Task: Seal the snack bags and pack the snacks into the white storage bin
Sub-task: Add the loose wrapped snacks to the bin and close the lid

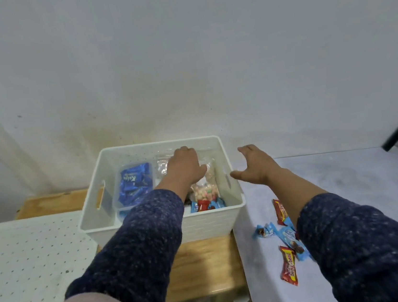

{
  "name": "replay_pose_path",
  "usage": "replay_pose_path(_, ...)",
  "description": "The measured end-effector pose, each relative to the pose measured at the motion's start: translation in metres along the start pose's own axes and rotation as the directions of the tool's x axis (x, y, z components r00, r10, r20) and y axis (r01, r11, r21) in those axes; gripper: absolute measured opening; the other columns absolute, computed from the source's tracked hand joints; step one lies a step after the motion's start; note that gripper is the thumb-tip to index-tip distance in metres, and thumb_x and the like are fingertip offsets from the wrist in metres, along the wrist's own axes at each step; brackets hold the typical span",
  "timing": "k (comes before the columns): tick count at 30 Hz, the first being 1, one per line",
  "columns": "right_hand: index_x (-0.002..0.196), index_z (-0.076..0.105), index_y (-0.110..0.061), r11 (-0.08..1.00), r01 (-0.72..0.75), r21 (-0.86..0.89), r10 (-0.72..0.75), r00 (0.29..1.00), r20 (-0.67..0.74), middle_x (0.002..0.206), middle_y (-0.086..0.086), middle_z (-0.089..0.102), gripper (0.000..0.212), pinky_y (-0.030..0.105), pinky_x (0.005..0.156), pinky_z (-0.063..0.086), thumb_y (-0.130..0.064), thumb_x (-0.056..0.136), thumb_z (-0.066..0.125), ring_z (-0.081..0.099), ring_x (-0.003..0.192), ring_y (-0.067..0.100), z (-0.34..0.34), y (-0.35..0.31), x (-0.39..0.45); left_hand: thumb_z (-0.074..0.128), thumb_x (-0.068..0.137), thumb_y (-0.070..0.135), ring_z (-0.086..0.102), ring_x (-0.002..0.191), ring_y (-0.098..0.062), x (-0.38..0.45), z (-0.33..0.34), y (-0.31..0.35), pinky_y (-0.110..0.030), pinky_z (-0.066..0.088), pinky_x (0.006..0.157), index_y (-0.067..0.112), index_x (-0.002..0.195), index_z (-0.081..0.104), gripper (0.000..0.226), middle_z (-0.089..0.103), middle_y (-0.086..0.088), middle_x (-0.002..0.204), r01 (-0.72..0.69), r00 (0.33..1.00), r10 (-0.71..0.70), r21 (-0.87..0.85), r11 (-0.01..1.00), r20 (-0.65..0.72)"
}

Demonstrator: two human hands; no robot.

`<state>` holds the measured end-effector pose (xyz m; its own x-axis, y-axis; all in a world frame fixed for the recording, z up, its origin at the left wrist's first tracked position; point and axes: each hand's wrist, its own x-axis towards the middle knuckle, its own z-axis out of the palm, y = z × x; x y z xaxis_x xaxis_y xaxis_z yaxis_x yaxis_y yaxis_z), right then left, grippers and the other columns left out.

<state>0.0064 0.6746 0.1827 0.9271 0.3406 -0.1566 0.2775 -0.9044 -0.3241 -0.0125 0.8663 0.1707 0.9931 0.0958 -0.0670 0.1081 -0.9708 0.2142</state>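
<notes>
The left hand [184,165] was down inside the bin [234,205] at frame centre, resting on a clear bag [206,187]; its fingers were hidden, so I could not tell whether it gripped. The right hand [255,166] hovered just right of the bin's rim, fingers spread, empty. The loose bars [288,265] lay at lower right on the table [347,182], under the right forearm, long axes running roughly toward the bin. I judged the right hand the nearer.
</notes>
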Motion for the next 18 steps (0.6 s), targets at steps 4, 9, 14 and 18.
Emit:
replay_pose_path(4, 0.146, 0.028, -0.007, 0.999, 0.024, -0.022, -0.024, 1.0, -0.005, 0.152, 0.009, 0.027, 0.079, 0.033, 0.109, 0.033, -0.041, 0.084, 0.063, 0.036, 0.136, 0.025, -0.015, 0.038, -0.008, 0.046, 0.092, 0.045, 0.041, 0.125, -0.027, -0.002, 0.0, 0.037, -0.038, 0.042, 0.099, 0.005, 0.134, 0.043, 0.058, 0.045, -0.013, 0.133, 0.027, 0.998, -0.026, 0.004, 1.0, -0.053)
replay_pose_path(9, 0.146, 0.029, -0.007, 0.995, 0.086, -0.052, -0.084, 0.996, 0.045, 0.151, 0.01, 0.028, 0.077, 0.034, 0.11, 0.032, -0.042, 0.085, 0.062, 0.036, 0.136, 0.026, -0.027, 0.098, -0.02, 0.043, 0.094, 0.045, 0.042, 0.124, -0.027, -0.017, 0.018, 0.096, -0.04, 0.042, 0.099, 0.004, 0.13, 0.046, 0.055, 0.046, -0.013, 0.13, 0.085, 0.985, -0.094, -0.067, 0.994, -0.146)
replay_pose_path(14, 0.145, 0.03, -0.007, 0.989, 0.142, -0.047, -0.135, 0.984, 0.12, 0.147, 0.009, 0.033, 0.078, 0.033, 0.108, 0.035, -0.041, 0.083, 0.064, 0.04, 0.133, 0.026, -0.016, 0.164, -0.038, 0.042, 0.095, 0.046, 0.042, 0.124, -0.026, -0.043, 0.066, 0.152, -0.037, 0.04, 0.097, 0.008, 0.131, 0.046, 0.053, 0.047, -0.011, 0.13, 0.112, 0.978, -0.13, -0.116, 0.987, -0.166)
replay_pose_path(18, 0.148, 0.024, -0.013, 0.977, 0.198, -0.083, -0.176, 0.96, 0.215, 0.152, 0.008, 0.027, 0.088, 0.035, 0.111, 0.032, -0.046, 0.079, 0.067, 0.032, 0.138, 0.025, 0.015, 0.209, -0.051, 0.051, 0.086, 0.057, 0.034, 0.133, -0.022, -0.071, 0.121, 0.181, -0.038, 0.032, 0.106, 0.019, 0.136, 0.041, 0.064, 0.039, -0.005, 0.142, 0.137, 0.986, -0.15, -0.157, 0.978, -0.074)
